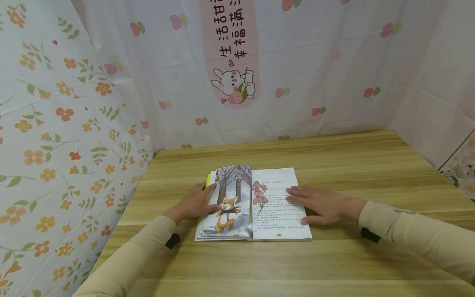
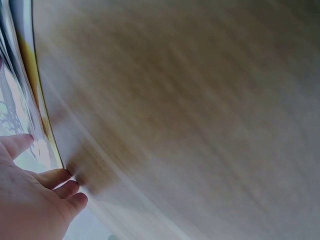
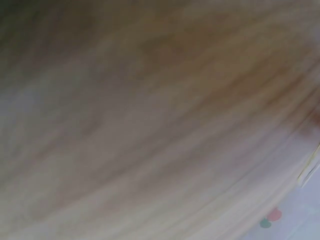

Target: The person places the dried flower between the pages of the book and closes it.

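Note:
An open book [image 1: 278,229] lies flat on the wooden table, its left page carrying a picture of an orange cartoon fox in a snowy wood. Small pink flowers on a stem [image 1: 260,193] lie over the text of the right page, near the fold. My left hand [image 1: 193,203] rests at the book's left edge, thumb on the picture page; in the left wrist view other fingertips touch the table beside the page edges [image 2: 31,75]. With fingers extended, my right hand [image 1: 319,204] rests on the right page's outer edge. The right wrist view shows mostly blurred table.
The wooden table [image 1: 230,268] extends around the book on all sides. A pale curtain [image 1: 315,74] with fruit prints hangs behind it, and a flowered cloth [image 1: 63,136] hangs along the left. Dark objects sit under both wrists.

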`<action>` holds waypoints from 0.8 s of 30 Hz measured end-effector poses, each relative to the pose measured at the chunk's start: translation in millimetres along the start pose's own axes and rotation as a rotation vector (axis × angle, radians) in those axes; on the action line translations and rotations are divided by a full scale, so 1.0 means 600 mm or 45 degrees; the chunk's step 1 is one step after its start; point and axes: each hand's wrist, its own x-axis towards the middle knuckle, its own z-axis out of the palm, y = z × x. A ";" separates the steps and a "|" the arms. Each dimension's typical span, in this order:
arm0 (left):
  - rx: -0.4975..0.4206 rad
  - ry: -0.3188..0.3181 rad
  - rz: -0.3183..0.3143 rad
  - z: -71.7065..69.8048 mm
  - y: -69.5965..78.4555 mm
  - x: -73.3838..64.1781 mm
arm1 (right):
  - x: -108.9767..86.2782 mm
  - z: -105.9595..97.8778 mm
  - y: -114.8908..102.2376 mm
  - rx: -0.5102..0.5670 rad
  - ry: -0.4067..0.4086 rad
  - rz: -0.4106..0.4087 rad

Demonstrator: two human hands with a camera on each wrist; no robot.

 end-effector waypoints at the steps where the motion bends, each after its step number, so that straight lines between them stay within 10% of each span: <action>1: -0.010 0.002 -0.004 -0.001 0.001 0.000 | 0.000 0.000 0.000 -0.015 -0.005 -0.008; 14: -0.258 0.034 -0.019 -0.003 0.000 0.007 | -0.002 0.003 0.008 -0.103 -0.030 -0.060; 24: -0.787 0.026 -0.097 -0.014 0.004 0.013 | -0.002 0.004 0.008 -0.115 -0.026 -0.076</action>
